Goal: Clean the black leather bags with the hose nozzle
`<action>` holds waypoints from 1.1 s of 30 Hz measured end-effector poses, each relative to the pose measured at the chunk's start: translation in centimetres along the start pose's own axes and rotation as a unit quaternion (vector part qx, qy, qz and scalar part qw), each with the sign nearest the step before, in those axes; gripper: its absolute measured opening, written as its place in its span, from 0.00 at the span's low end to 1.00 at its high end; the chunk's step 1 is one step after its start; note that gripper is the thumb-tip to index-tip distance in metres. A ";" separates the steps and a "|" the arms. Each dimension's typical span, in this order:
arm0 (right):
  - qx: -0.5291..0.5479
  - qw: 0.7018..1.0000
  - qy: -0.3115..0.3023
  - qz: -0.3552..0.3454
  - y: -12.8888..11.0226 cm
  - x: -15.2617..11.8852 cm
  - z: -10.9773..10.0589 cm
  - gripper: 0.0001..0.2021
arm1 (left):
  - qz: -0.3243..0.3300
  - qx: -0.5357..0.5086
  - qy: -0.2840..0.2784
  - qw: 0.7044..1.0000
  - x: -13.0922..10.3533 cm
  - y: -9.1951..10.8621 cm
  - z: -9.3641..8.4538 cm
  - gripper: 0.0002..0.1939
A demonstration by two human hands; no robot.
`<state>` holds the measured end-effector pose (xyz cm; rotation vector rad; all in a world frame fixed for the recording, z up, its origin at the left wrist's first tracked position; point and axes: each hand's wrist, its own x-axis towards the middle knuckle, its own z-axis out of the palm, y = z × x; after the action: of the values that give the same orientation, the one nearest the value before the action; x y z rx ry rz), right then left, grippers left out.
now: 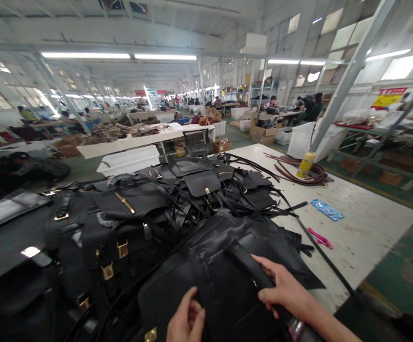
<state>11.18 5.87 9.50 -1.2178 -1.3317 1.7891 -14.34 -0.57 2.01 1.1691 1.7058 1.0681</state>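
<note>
A black leather piece (224, 285) with a wide strap handle (249, 266) lies at the front of the table. My right hand (281, 287) grips the lower part of that handle, thumb on the near side and fingers on the far side. Over the front of the same piece is my left hand (187, 318), its fingers curled and the thumb and forefinger apart, with nothing visible between them. A gold clasp (150, 334) shows just left of it. Under my right wrist, a dark object with a shiny part is partly hidden.
Black bags with gold buckles (124, 202) are heaped across the left and middle. On the white table (373, 223) lie pink scissors (320, 238), a blue card (327, 210), a yellow bottle (305, 165) and brown straps (288, 175). People sit farther back.
</note>
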 end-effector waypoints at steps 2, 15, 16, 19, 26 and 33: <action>0.001 1.000 -0.006 0.010 0.0 -0.2 0.2 0.38 | 0.046 0.051 0.086 0.994 2.9 1.8 -1.3 0.26; -0.081 0.990 -0.075 0.089 -1.4 -0.3 2.8 0.40 | -0.042 -0.213 -0.012 0.976 8.4 1.2 -0.8 0.39; -0.086 0.988 -0.081 0.097 -1.2 0.0 3.2 0.40 | -0.044 -0.215 -0.015 0.976 8.2 1.3 -0.8 0.39; -0.062 0.988 -0.096 0.104 -0.7 1.5 4.6 0.40 | -0.043 -0.232 -0.014 0.972 7.7 1.2 -0.9 0.35; 0.011 0.993 -0.117 0.002 -1.9 4.0 6.4 0.38 | -0.056 -0.308 -0.044 0.949 6.9 0.0 -1.0 0.25; -0.043 0.993 -0.107 0.001 -1.3 5.8 8.6 0.42 | -0.093 -0.311 -0.023 0.946 6.7 0.5 -1.0 0.21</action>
<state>0.92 7.75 9.59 -1.0955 -1.5423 1.9250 -16.87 5.76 1.81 0.6094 1.2653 1.3133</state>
